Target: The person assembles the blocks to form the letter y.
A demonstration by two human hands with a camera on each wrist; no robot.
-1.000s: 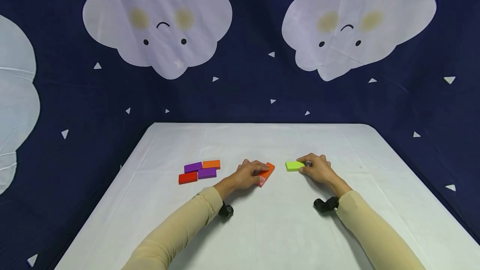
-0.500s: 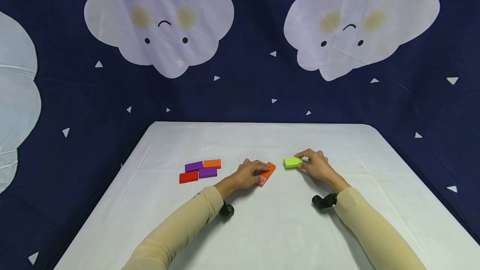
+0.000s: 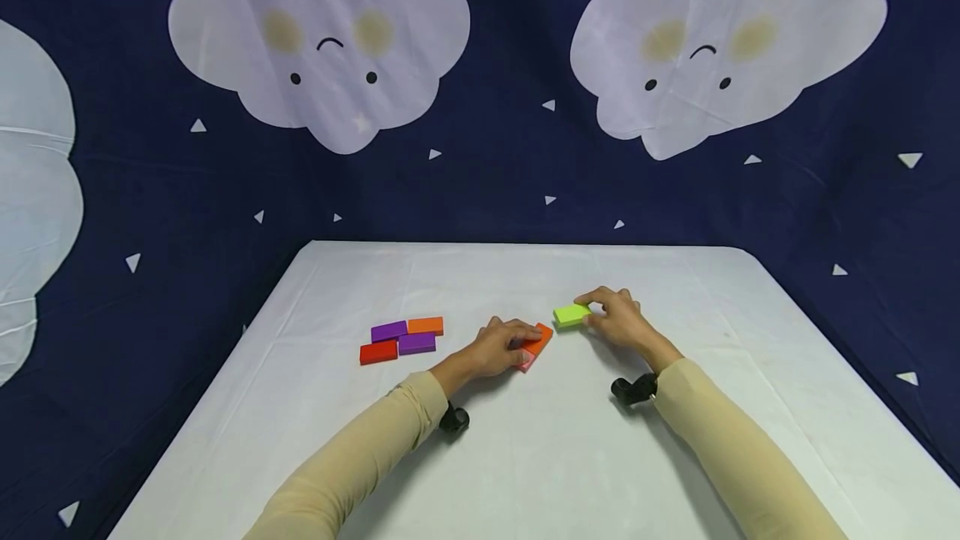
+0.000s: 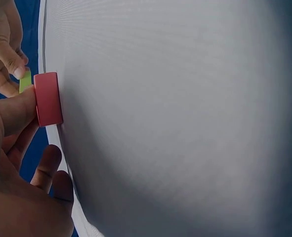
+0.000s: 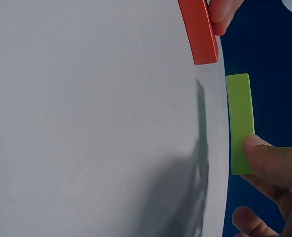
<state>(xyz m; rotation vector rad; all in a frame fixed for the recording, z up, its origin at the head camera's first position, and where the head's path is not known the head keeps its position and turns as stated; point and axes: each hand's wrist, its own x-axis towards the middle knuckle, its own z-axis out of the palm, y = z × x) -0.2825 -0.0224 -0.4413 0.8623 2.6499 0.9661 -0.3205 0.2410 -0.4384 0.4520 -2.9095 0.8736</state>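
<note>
My left hand (image 3: 493, 348) grips an orange block (image 3: 543, 337) and a pink block (image 3: 527, 360) that lie end to end on the table. Its thumb presses the pink block, which looks red in the left wrist view; the fingertips reach over the orange one. To their right and a little farther back, my right hand (image 3: 618, 319) pinches a lime-green block (image 3: 568, 315) by its right end. In the right wrist view, the green block (image 5: 240, 108) stands apart from its shadow, raised off the table, with a gap to the orange block (image 5: 199, 32).
Left of my left hand lie two purple blocks (image 3: 417, 343), another orange block (image 3: 425, 326) and a red block (image 3: 378, 352), in two staggered rows. The white-covered table (image 3: 525, 457) ends at a dark blue cloth (image 3: 487, 198) with printed clouds.
My right hand has carried the green block left and away from me, lifting it off the table and nearer the orange block. The left hand has stayed in place.
</note>
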